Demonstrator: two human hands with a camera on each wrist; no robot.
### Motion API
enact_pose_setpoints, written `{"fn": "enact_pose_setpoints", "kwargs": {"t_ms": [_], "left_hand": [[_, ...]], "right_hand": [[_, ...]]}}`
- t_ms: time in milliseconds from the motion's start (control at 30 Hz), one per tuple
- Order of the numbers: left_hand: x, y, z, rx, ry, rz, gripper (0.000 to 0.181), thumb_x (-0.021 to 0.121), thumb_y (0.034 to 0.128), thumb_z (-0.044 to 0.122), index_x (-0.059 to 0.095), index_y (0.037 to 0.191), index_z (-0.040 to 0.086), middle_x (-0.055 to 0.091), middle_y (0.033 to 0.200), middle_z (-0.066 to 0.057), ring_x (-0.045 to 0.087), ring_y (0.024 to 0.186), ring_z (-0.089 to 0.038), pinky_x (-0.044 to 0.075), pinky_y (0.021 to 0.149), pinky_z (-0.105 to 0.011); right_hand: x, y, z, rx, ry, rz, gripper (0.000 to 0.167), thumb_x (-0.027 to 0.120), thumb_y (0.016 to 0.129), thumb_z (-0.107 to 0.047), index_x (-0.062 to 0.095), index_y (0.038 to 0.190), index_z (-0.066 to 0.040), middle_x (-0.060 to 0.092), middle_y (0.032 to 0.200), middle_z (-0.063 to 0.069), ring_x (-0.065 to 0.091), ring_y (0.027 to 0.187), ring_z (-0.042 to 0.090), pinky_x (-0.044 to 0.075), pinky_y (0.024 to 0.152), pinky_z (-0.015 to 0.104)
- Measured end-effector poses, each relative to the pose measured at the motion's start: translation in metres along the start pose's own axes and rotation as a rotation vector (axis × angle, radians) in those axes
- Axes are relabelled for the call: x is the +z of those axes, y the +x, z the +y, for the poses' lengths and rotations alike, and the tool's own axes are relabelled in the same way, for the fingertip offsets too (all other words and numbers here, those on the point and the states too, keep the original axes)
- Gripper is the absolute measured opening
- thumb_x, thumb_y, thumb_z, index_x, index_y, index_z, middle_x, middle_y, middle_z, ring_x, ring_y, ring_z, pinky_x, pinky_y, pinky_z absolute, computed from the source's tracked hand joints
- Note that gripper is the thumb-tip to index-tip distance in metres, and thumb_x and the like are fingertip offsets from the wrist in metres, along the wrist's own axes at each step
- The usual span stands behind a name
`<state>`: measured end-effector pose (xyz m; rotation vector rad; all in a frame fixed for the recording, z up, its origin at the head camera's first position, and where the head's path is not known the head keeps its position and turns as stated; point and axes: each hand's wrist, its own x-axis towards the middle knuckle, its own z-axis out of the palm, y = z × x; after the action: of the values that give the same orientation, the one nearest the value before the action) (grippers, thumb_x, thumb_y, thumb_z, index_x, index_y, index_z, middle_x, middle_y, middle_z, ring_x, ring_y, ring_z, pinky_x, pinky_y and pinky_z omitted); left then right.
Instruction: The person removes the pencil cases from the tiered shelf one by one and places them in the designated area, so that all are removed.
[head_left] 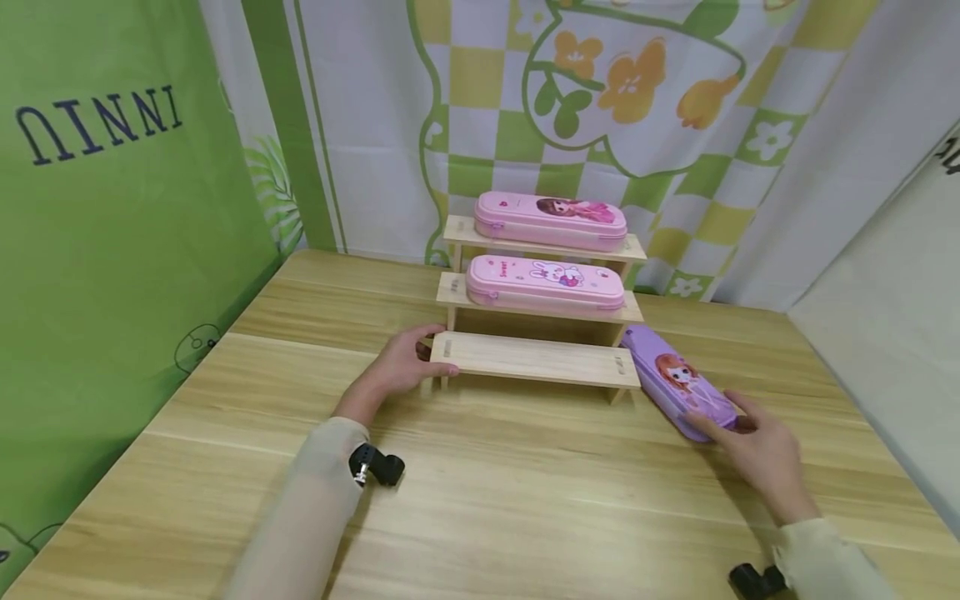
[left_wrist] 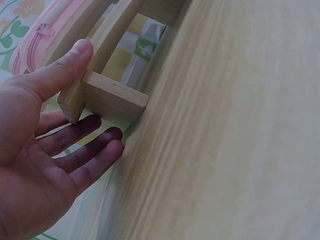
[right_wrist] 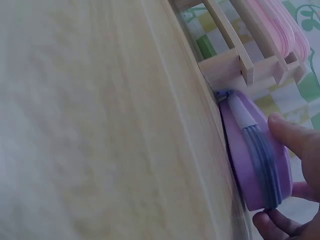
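Observation:
A three-step wooden display stand (head_left: pixel 536 358) stands on the table. My left hand (head_left: pixel 401 360) holds the left end of its lowest step. In the left wrist view, the thumb (left_wrist: pixel 75 55) lies over the board and the other fingers are spread beside the end leg. A purple pencil case (head_left: pixel 678 382) with a doll picture lies slanted on the table, its far end by the stand's right side. My right hand (head_left: pixel 761 450) grips its near end between thumb and fingers. In the right wrist view, the case's zipper side (right_wrist: pixel 257 155) shows, flat on the table.
A pink pencil case with a doll (head_left: pixel 551 221) lies on the top step, and a pink rabbit case (head_left: pixel 545 283) on the middle one. Behind the wooden table (head_left: pixel 480 492) hangs a patterned curtain (head_left: pixel 495 108); a green cloth (head_left: pixel 112 250) hangs at left.

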<state>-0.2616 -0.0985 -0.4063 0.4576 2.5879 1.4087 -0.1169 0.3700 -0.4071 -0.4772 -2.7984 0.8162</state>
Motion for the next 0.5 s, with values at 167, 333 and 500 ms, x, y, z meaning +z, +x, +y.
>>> {"fn": "enact_pose_setpoints", "kwargs": {"t_ms": [167,333,500], "left_hand": [[-0.001,-0.001,0.001,-0.016,-0.007,-0.004,0.079,0.085,0.0830,0.024,0.047,0.149,0.006,0.064,0.124,-0.020,0.063,0.109,-0.032,0.054,0.083,-0.036],[-0.001,-0.001,0.000,-0.018,-0.010,-0.007,0.078,0.085,0.0829,0.024,0.047,0.149,0.006,0.064,0.124,-0.020,0.063,0.109,-0.032,0.053,0.082,-0.035],[-0.001,0.000,-0.001,-0.019,-0.012,-0.009,0.079,0.085,0.0828,0.025,0.047,0.149,0.006,0.064,0.124,-0.019,0.063,0.109,-0.031,0.053,0.082,-0.035]], "right_hand": [[0.006,-0.003,-0.010,-0.044,0.012,-0.026,0.085,0.073,0.088,-0.054,0.048,0.147,0.002,0.064,0.122,0.035,0.064,0.111,0.049,0.049,0.088,0.059],[0.011,-0.003,-0.021,-0.075,0.043,-0.046,0.083,0.074,0.088,-0.052,0.049,0.146,0.002,0.068,0.117,0.031,0.065,0.110,0.047,0.047,0.091,0.060],[0.015,0.000,-0.030,-0.106,0.058,-0.064,0.079,0.073,0.089,-0.052,0.051,0.145,0.000,0.071,0.114,0.027,0.066,0.110,0.045,0.049,0.091,0.056]]}}
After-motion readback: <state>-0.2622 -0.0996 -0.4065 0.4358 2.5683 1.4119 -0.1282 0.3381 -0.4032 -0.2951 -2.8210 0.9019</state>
